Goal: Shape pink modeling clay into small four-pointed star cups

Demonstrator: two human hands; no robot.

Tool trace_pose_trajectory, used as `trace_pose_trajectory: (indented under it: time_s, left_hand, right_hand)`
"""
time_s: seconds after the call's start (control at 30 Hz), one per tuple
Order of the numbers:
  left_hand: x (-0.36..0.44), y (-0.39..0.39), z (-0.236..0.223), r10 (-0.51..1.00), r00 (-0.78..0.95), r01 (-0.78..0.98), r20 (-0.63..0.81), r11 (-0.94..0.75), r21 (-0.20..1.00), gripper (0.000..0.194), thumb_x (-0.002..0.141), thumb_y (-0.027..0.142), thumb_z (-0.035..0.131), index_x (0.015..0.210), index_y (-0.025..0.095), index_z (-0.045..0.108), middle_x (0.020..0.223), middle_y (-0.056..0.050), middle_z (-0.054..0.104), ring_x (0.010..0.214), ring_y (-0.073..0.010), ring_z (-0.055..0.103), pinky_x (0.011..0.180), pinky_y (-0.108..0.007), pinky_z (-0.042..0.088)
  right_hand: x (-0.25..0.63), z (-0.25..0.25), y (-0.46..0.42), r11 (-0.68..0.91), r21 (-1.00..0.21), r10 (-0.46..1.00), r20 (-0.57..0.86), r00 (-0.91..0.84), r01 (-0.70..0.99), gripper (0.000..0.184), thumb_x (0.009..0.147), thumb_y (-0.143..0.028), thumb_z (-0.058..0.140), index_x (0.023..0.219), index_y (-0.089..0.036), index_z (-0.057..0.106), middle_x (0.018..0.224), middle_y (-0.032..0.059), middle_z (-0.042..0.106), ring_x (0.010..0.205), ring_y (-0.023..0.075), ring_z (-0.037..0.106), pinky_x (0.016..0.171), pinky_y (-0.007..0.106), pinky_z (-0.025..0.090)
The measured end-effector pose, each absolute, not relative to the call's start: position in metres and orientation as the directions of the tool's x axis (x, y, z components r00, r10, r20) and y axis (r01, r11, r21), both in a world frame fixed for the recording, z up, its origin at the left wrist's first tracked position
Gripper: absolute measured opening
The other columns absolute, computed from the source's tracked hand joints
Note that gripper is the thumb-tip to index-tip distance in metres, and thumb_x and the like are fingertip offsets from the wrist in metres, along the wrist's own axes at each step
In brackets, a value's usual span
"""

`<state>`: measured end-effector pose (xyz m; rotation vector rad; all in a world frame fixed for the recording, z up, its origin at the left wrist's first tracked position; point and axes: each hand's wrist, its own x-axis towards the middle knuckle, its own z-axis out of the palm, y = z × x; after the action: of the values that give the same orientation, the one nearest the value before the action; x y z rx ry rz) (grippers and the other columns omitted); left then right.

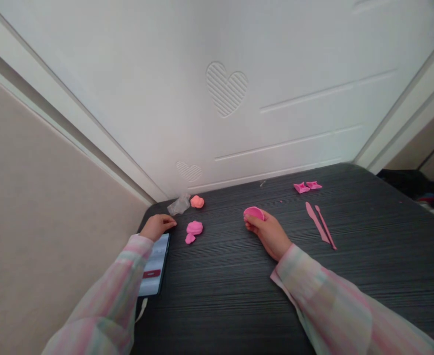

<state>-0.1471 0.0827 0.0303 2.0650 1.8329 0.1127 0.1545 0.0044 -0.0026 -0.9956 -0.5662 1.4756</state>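
The right hand (271, 234) is closed on a pink cup (254, 213), a small and shallow one, with the thumb and fingers clamped on its near side. The cup is over the middle of the dark table (220, 281), and its open side is seen. The left hand (158, 227) is at the upper end of the phone (154, 266) — its fingers point to the right, but I cannot tell whether the fingertips meet or are apart.

Between the two hands, nearer to the left one, there is a pink lump (195, 227), and a smaller pink piece (190, 238) is just beside it, on the near side. Behind them lies an orange lump (197, 201), and next to it is a clear plastic wrap (179, 204), crumpled.

To the right of the right hand, a flat pink knife (316, 222) and a thin pink stick (325, 227) lie side by side. Farther back, close to the white door (294, 59), are two pink folded pieces (301, 188). The phone lies at the left edge with its screen lit — a white cable (141, 309) is at its near end.
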Motion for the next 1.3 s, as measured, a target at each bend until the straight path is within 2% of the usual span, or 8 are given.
trace_pose_trajectory:
  time_s: [0.27, 0.47, 0.77, 0.9, 0.97, 1.03, 1.17, 1.3]
  left_hand:
    - [-0.143, 0.082, 0.029, 0.963, 0.197, 0.942, -0.187, -0.132, 0.31, 0.026, 0.061, 0.041, 0.049, 0.061, 0.017, 0.059, 0.056, -0.001, 0.057, 0.056, -0.0158, 0.051, 0.055, -0.025, 0.035]
    - [-0.147, 0.086, 0.026, 0.962, 0.197, 0.935, -0.187, -0.127, 0.33, 0.026, 0.06, 0.042, 0.05, 0.062, 0.017, 0.058, 0.057, 0.0, 0.057, 0.057, -0.0148, 0.051, 0.053, -0.023, 0.036]
    - [-0.136, 0.078, 0.049, 0.968, 0.216, 0.968, -0.128, -0.195, 0.161, 0.028, 0.066, 0.04, 0.046, 0.061, 0.019, 0.063, 0.069, -0.008, 0.064, 0.069, -0.0213, 0.056, 0.063, -0.026, 0.038]
    - [-0.105, 0.06, 0.074, 0.978, 0.205, 0.975, 0.029, -0.206, 0.087, 0.036, 0.073, 0.044, 0.039, 0.075, 0.017, 0.063, 0.079, -0.009, 0.063, 0.074, -0.023, 0.056, 0.065, -0.03, 0.038]
    - [-0.077, 0.048, 0.079, 0.968, 0.208, 0.956, 0.143, -0.232, 0.178, 0.036, 0.075, 0.044, 0.038, 0.081, 0.017, 0.062, 0.078, -0.007, 0.063, 0.072, -0.0199, 0.056, 0.066, -0.028, 0.039]
    - [-0.045, 0.037, 0.074, 0.958, 0.236, 0.887, 0.164, -0.282, 0.366, 0.033, 0.074, 0.043, 0.041, 0.083, 0.017, 0.061, 0.079, -0.004, 0.063, 0.071, -0.0171, 0.056, 0.067, -0.027, 0.04]
    - [0.013, 0.024, 0.043, 0.962, 0.268, 0.603, 0.054, -0.211, 0.769, 0.035, 0.069, 0.042, 0.052, 0.09, 0.015, 0.057, 0.08, -0.005, 0.064, 0.072, -0.0157, 0.058, 0.067, -0.026, 0.044]
    - [0.04, 0.021, 0.018, 0.972, 0.234, 0.304, 0.006, -0.079, 0.949, 0.034, 0.063, 0.035, 0.061, 0.089, 0.013, 0.055, 0.083, -0.007, 0.063, 0.072, -0.0158, 0.06, 0.067, -0.029, 0.047]
  right_hand:
    - [0.155, -0.002, 0.004, -0.171, -0.829, 0.964, -0.252, 0.084, -0.533, 0.018, 0.055, -0.024, 0.068, 0.068, -0.016, 0.058, 0.059, -0.0035, 0.056, 0.053, 0.0058, 0.048, 0.054, 0.02, 0.039]
    - [0.154, -0.001, 0.003, -0.159, -0.844, 0.967, -0.238, 0.093, -0.512, 0.019, 0.056, -0.026, 0.067, 0.069, -0.018, 0.056, 0.061, -0.0046, 0.056, 0.053, 0.0055, 0.049, 0.054, 0.02, 0.04]
    - [0.154, 0.002, 0.002, -0.148, -0.845, 0.976, -0.21, 0.064, -0.513, 0.019, 0.06, -0.028, 0.063, 0.073, -0.017, 0.055, 0.066, -0.0009, 0.061, 0.059, 0.0086, 0.056, 0.057, 0.022, 0.042]
    - [0.153, 0.002, 0.002, -0.131, -0.863, 0.978, -0.192, 0.078, -0.488, 0.019, 0.061, -0.029, 0.062, 0.074, -0.017, 0.054, 0.068, -0.0004, 0.061, 0.063, 0.0109, 0.056, 0.06, 0.024, 0.042]
    - [0.153, 0.0, 0.002, -0.107, -0.881, 0.979, -0.174, 0.105, -0.46, 0.019, 0.06, -0.029, 0.062, 0.073, -0.017, 0.055, 0.069, -0.0016, 0.06, 0.064, 0.0104, 0.054, 0.062, 0.024, 0.041]
    - [0.152, -0.002, 0.002, -0.076, -0.902, 0.979, -0.148, 0.14, -0.424, 0.018, 0.059, -0.028, 0.063, 0.071, -0.017, 0.056, 0.068, -0.0032, 0.058, 0.063, 0.0094, 0.051, 0.063, 0.023, 0.039]
    - [0.151, -0.003, 0.0, -0.02, -0.939, 0.976, -0.092, 0.196, -0.343, 0.017, 0.06, -0.029, 0.062, 0.071, -0.018, 0.056, 0.067, -0.0044, 0.056, 0.063, 0.0094, 0.048, 0.063, 0.022, 0.037]
    - [0.153, -0.001, 0.0, -0.007, -0.963, 0.972, -0.07, 0.225, -0.269, 0.015, 0.06, -0.027, 0.062, 0.069, -0.018, 0.054, 0.065, -0.0049, 0.054, 0.062, 0.0096, 0.047, 0.062, 0.022, 0.037]
